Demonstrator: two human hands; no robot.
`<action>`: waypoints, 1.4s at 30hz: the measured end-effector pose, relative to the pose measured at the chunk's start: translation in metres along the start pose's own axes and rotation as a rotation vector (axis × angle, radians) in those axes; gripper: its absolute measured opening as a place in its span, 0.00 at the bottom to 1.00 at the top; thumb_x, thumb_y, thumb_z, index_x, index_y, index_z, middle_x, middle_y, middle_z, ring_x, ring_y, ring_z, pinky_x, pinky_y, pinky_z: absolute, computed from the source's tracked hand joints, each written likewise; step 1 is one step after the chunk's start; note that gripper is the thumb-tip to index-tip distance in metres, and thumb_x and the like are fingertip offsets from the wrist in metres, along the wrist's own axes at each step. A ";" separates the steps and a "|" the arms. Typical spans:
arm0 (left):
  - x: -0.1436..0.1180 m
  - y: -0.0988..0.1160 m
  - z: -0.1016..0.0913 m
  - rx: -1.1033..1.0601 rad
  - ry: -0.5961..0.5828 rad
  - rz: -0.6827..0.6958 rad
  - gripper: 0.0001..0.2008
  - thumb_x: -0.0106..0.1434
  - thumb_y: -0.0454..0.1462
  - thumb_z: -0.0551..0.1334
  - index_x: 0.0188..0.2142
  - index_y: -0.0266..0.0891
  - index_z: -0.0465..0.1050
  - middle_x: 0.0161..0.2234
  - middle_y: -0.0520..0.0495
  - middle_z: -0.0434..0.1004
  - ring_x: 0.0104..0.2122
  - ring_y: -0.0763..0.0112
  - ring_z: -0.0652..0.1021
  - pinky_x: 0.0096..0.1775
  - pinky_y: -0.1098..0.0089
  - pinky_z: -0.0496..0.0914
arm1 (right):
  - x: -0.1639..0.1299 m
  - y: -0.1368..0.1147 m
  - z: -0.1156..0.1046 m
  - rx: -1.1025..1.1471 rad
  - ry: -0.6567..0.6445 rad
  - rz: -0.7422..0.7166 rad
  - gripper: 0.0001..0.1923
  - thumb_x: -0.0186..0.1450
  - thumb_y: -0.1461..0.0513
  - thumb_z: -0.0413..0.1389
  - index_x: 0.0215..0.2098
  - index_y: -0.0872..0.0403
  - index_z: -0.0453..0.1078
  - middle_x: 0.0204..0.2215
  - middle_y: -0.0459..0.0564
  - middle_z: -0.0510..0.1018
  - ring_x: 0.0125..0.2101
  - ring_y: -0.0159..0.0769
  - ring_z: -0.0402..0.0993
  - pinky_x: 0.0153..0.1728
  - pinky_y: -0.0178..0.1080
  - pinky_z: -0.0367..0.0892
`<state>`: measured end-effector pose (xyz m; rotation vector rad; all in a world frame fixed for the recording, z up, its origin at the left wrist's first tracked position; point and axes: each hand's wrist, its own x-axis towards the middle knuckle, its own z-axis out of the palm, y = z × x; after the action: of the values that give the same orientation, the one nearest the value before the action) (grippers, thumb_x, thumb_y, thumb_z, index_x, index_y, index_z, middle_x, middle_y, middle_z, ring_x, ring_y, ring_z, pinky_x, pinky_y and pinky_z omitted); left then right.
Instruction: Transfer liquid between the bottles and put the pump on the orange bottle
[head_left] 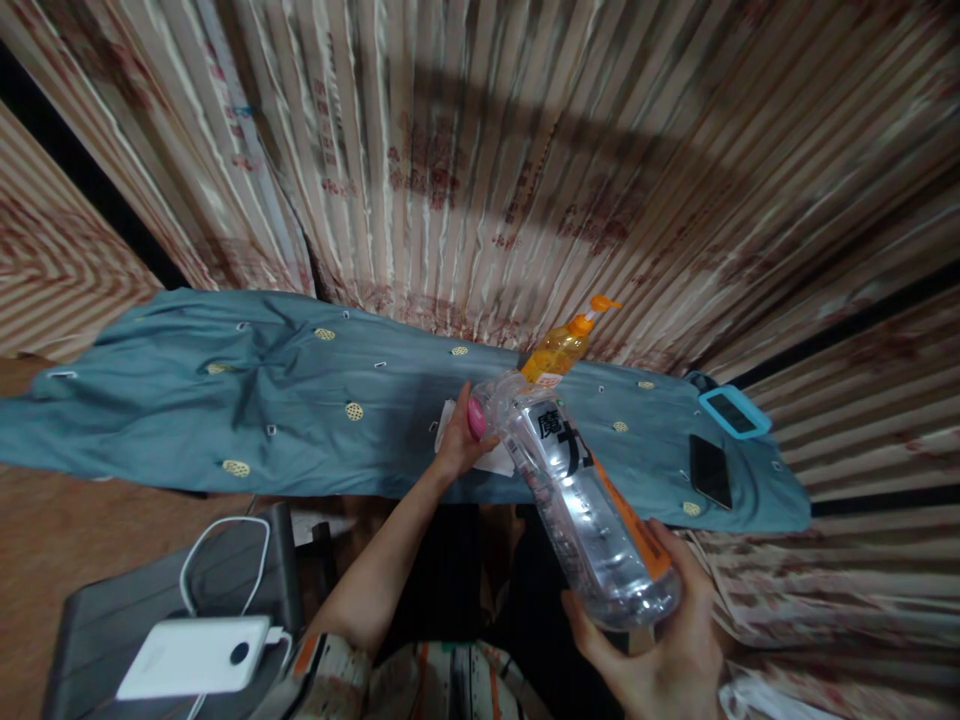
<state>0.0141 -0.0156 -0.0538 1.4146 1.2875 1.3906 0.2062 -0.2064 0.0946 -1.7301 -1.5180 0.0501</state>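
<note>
Head view, single frame.

- Right hand (660, 640), at 5 o'clock in the frame: fingers wrapped around the base of a large clear plastic bottle with a black-and-orange label (585, 500). The bottle is held in the air, tilted, with its neck pointing up toward 11 o'clock, over the table edge.
- Left hand (459, 448), near frame centre: closed narrowly, pinching a small pink rounded piece (476, 418) right at the bottle's mouth. It looks like a cap, but I cannot tell for certain. The heel of the hand rests on a white folded tissue (496, 460).
- Both lie on a wrinkled teal cloth with small yellow motifs (285, 400) that covers the table.
- At 1 o'clock from the bottle's neck, just behind it: an orange pump-top bottle of amber liquid (561, 348), upright.
- At 3 o'clock on the cloth, well apart from the hands: a black phone (710, 470) and a device in a light-blue case (735, 412).
- At 7 o'clock: a white power bank (191, 655) with a white cable, on a grey surface.

Judgement: the step in hand is work at the bottle's mouth, with the pink piece meeting the neck. Any further move there calls for a steady right-hand grip on the base and the neck kept aligned with the left fingertips, since the tilted bottle would spill onto the cloth.
</note>
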 end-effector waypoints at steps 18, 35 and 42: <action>-0.001 -0.002 0.001 0.016 0.008 -0.008 0.57 0.46 0.35 0.75 0.69 0.40 0.44 0.65 0.34 0.61 0.64 0.49 0.66 0.66 0.50 0.59 | 0.002 0.024 0.002 -0.005 0.015 -0.209 0.49 0.50 0.47 0.68 0.65 0.55 0.58 0.53 0.61 0.74 0.48 0.53 0.76 0.41 0.48 0.74; -0.001 0.001 -0.001 -0.015 0.001 -0.001 0.57 0.46 0.37 0.75 0.69 0.40 0.44 0.66 0.35 0.59 0.65 0.50 0.65 0.67 0.52 0.58 | 0.003 0.010 0.000 -0.018 0.015 -0.124 0.49 0.52 0.43 0.64 0.64 0.55 0.58 0.51 0.61 0.74 0.47 0.54 0.75 0.41 0.49 0.71; -0.001 -0.002 0.001 -0.013 0.005 -0.008 0.57 0.46 0.36 0.75 0.69 0.41 0.43 0.66 0.36 0.59 0.65 0.51 0.65 0.67 0.51 0.58 | 0.003 0.005 -0.001 -0.004 0.000 -0.086 0.46 0.54 0.44 0.63 0.64 0.55 0.58 0.51 0.60 0.74 0.48 0.53 0.75 0.42 0.48 0.72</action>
<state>0.0149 -0.0158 -0.0561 1.3960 1.2839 1.3959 0.2113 -0.2043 0.0938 -1.6664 -1.5916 0.0032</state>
